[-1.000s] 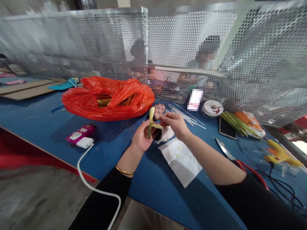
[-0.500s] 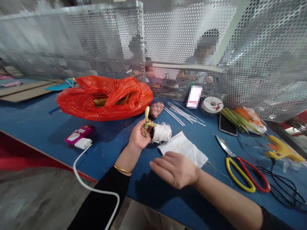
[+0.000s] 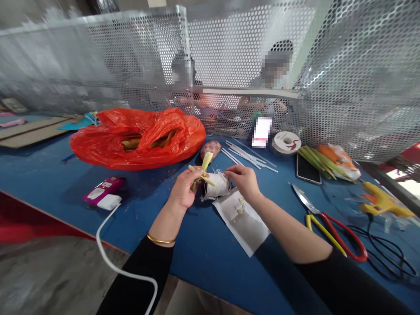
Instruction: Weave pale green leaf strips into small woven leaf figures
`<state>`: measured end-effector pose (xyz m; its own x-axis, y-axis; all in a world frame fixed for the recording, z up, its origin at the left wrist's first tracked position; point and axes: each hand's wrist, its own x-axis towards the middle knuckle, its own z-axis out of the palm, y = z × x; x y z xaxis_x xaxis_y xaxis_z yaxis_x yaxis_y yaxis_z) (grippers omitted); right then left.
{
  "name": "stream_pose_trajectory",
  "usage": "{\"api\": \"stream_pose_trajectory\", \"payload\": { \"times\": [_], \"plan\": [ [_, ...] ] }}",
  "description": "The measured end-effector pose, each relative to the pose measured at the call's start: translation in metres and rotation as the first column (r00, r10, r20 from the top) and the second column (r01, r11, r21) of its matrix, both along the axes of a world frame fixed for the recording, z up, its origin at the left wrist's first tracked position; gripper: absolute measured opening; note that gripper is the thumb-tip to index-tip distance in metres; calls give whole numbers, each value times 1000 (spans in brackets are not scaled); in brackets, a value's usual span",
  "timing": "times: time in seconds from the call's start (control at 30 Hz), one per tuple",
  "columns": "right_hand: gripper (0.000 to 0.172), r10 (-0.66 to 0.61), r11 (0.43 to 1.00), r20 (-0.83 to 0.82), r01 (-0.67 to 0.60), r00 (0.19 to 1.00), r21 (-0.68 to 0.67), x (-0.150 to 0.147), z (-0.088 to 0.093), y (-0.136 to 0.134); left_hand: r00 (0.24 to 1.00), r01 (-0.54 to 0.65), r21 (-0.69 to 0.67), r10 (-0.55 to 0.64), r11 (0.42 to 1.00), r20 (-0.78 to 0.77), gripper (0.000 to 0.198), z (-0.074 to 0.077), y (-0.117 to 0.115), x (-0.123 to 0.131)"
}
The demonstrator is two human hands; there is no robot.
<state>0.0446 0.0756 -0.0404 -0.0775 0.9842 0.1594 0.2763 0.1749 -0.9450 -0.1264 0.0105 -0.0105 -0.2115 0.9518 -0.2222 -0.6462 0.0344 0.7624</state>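
Note:
My left hand (image 3: pixel 183 189) pinches a small yellow-green plant-like piece (image 3: pixel 206 162), whose pale strips stick out above and to the right of the fingers. Just right of it, a spool of white thread (image 3: pixel 218 186) lies on its side with loose strands around it. My right hand (image 3: pixel 244 178) is at the spool's right end, thumb and fingertips pressed together. Whether a strand is between those fingertips is too small to tell. Below the spool a white sheet of paper (image 3: pixel 247 229) carries a few small pale scraps (image 3: pixel 241 205).
A red plastic bag (image 3: pixel 138 148) lies behind my left hand. White sticks (image 3: pixel 251 157), a ribbon roll (image 3: pixel 287 142) and a dark phone (image 3: pixel 308 168) lie farther back. Scissors (image 3: pixel 328 223) and a yellow glue gun (image 3: pixel 385 201) are at right. A purple device (image 3: pixel 104 192) with a white cable is left.
My right hand has moved up and away from me to the spool's right end. The plant-like piece has turned in my left hand. The paper has shifted, showing more of its surface.

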Motion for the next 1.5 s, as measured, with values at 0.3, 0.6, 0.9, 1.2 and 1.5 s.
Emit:
{"api": "stream_pose_trajectory", "payload": {
  "times": [0.3, 0.6, 0.9, 1.2, 1.5],
  "plan": [
    [36, 9, 996, -156, -23, 988, -89, -2, 7, -9, 974, 19, 33, -11, 999, -226, 24, 1, -2, 2],
    [18, 57, 994, 10, -56, 998, -89, -3, 10, -10, 977, 21, 33, -14, 999, -212, 21, 2, -6, 2],
    [30, 84, 994, -203, -95, 976, -47, 16, -3, -62, 984, 50, 30, -44, 998, -175, 23, 4, -9, 3],
    [19, 256, 955, -439, -295, 861, -21, 53, 0, -98, 938, 90, 36, -73, 995, -340, 19, 0, -11, 3],
    [28, 91, 982, -144, -113, 985, -153, 57, 1, -82, 932, 103, 66, -74, 992, -355, 18, -3, -8, 0]
  ]
}}
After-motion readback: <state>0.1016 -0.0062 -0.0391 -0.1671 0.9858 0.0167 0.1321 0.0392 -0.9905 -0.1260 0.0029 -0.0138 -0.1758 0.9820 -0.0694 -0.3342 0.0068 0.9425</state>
